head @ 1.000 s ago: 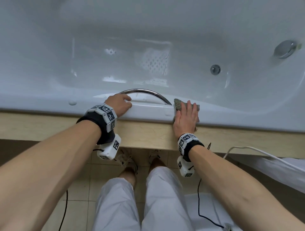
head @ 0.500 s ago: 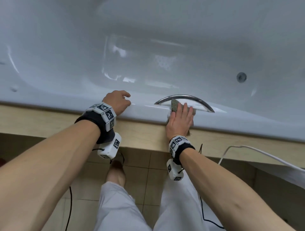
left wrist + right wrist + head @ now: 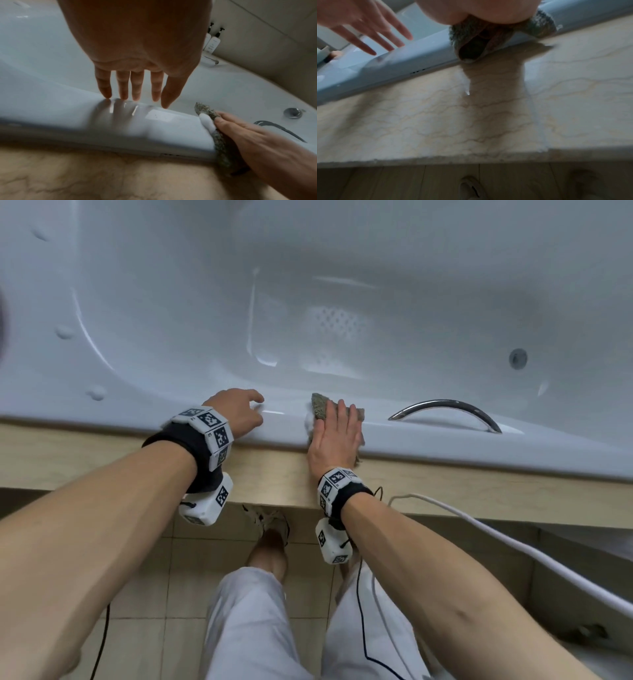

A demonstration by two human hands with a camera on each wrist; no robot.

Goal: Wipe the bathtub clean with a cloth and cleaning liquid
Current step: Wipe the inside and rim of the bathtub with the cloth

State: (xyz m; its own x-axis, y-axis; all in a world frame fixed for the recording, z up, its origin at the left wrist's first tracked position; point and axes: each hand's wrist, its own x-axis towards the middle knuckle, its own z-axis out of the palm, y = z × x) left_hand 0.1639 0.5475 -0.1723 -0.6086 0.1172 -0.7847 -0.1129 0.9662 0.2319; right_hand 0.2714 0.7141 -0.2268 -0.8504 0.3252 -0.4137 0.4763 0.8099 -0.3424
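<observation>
Right hand (image 3: 337,436) lies flat, fingers straight, palm pressing a grey-green cloth (image 3: 320,407) onto the near rim of the bathtub (image 3: 445,453). Nothing clenched; the cloth is pinned by pressure rather than pinched. Cloth drapes over the rim edge, its lower corner hanging down to the marble ledge (image 3: 471,115), so it covers both top and outer face of the rim in one stroke. A blob of white foam (image 3: 206,121) sits at the cloth's 9 o'clock edge, presumably cleaning liquid pushed ahead of the wipe.

Left hand (image 3: 236,414) rests at 9 o'clock from the cloth, near but apart from it. Fingertips (image 3: 123,96) extended, touching the rim top, holding nothing; likely a brace for leaning over the tub.

Chrome grab handle (image 3: 445,414) sits on the rim at 3 o'clock of the right hand, well apart. Drain fitting (image 3: 518,358) at 2 o'clock in the basin. Two pump bottles (image 3: 213,40) stand at the far corner.

Judgement: rim wiping in progress; the basin interior probably remains.
</observation>
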